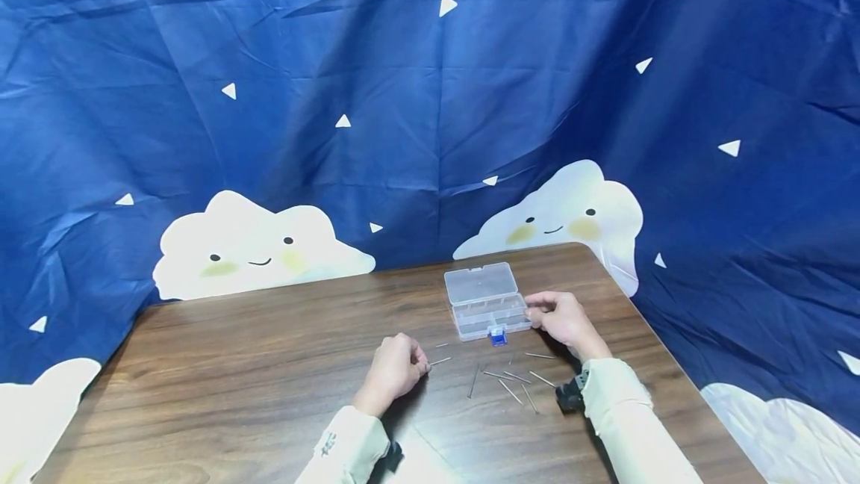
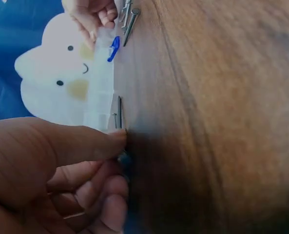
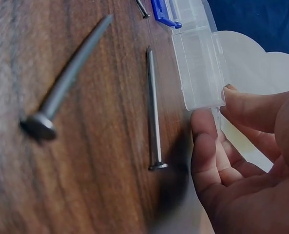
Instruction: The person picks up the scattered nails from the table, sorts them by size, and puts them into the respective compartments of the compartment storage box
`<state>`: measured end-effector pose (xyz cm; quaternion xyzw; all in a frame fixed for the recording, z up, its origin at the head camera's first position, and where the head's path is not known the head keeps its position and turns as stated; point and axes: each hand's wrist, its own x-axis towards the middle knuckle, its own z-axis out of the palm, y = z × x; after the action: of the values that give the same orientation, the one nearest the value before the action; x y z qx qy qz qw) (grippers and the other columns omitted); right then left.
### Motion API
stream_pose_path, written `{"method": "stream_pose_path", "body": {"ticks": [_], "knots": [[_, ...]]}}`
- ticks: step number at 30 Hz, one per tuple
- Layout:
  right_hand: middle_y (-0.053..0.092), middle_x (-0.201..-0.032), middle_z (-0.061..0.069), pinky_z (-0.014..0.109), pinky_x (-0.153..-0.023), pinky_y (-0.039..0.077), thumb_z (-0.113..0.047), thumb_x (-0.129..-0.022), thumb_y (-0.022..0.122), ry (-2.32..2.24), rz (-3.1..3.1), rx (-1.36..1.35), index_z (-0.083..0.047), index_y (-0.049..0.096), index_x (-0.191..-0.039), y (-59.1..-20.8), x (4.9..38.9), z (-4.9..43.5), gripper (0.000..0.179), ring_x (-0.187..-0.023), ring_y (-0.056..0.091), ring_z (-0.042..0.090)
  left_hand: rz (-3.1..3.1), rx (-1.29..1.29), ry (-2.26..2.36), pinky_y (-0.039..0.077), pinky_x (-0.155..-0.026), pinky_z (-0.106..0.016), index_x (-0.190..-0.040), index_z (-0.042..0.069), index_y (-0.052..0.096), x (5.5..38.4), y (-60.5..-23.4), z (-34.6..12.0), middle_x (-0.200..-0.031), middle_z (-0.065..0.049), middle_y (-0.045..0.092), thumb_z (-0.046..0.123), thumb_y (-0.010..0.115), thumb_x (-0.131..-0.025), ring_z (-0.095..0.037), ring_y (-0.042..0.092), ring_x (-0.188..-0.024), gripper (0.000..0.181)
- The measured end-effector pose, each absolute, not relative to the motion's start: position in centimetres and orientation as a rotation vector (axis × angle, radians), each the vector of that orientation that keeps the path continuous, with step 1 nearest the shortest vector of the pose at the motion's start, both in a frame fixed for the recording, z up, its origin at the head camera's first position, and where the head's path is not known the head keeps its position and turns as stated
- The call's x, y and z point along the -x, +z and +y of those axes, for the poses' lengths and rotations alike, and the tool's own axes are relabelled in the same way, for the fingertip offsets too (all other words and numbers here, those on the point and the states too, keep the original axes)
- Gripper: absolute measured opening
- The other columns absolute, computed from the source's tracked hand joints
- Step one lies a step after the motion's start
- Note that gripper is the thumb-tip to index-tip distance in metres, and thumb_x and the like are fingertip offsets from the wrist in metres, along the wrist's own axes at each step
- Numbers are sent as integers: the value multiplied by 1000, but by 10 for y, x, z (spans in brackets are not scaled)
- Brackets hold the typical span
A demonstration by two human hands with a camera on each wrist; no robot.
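My left hand (image 1: 393, 370) is low over the table and pinches a nail (image 2: 119, 109) between thumb and forefinger. In the left wrist view the nail's shaft points away past the thumb tip, and the other fingers are curled. My right hand (image 1: 563, 318) grips the right end of a clear plastic box (image 3: 199, 70), thumb at the rim and fingers against the outer end wall. The box's lid (image 1: 481, 284) is tipped back, away from me. A blue latch (image 1: 497, 337) hangs at its front. Thin dividers split the inside.
Several loose nails lie in front of the box, among them a long nail (image 3: 154, 112) near my right hand. A shorter nail (image 1: 441, 345) is between my left hand and the box. The wooden table (image 1: 255, 364) ends at a blue curtain (image 1: 376, 95) with clouds.
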<state>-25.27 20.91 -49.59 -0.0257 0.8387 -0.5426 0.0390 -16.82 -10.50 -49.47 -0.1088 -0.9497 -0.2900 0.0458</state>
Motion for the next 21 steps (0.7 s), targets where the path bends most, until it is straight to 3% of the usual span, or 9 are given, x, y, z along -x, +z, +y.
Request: {"method": "stream_pose_path", "body": {"ticks": [5, 9, 12, 16, 19, 21], "knots": [[69, -87, 20, 30, -65, 53, 5, -91, 66, -1676, 2562, 85, 13, 65, -117, -493, 250, 210, 28, -73, 62, 21, -2950, 428, -754, 42, -51, -29, -56, 18, 53, 166, -490, -101, -57, 9, 46, 3, 69, -81, -11, 45, -52, 33], [70, -87, 19, 31, -66, 54, 4, -91, 66, -1675, 2558, 85, 12, 65, -118, -493, 249, 211, 28, -72, 63, 21, -2962, 439, -858, 48, -60, -32, -66, 16, 64, 165, -488, -101, -67, 9, 58, 3, 69, -85, -12, 54, -62, 23], [70, -88, 18, 31, -66, 54, 4, -92, 67, -1663, 2566, 93, 12, 65, -118, -494, 249, 212, 28, -72, 63, 21, -2948, 375, -1141, 49, -64, -32, -75, 11, 68, 166, -487, -103, -71, 5, 63, 2, 68, -86, -12, 57, -66, 14], [70, -88, 18, 30, -66, 53, 3, -92, 67, -1646, 2581, 97, 11, 65, -118, -496, 249, 213, 28, -72, 63, 20, -2806, 258, -1752, 51, -62, -31, -85, -1, 68, 170, -485, -106, -75, -8, 67, -4, 64, -90, -13, 58, -65, 7], [70, -87, 18, 31, -66, 54, 3, -92, 67, -1651, 2581, 103, 11, 66, -118, -496, 249, 212, 27, -72, 63, 20, -2628, 196, -2115, 54, -62, -29, -92, -12, 67, 174, -484, -109, -81, -19, 69, -6, 62, -93, -14, 61, -66, 9], [70, -86, 18, 32, -66, 54, 3, -91, 67, -1658, 2579, 106, 11, 66, -117, -497, 250, 212, 27, -72, 64, 20, -2534, 165, -2263, 54, -62, -25, -96, -17, 66, 177, -485, -110, -82, -20, 69, -4, 62, -95, -13, 62, -67, 13]]}}
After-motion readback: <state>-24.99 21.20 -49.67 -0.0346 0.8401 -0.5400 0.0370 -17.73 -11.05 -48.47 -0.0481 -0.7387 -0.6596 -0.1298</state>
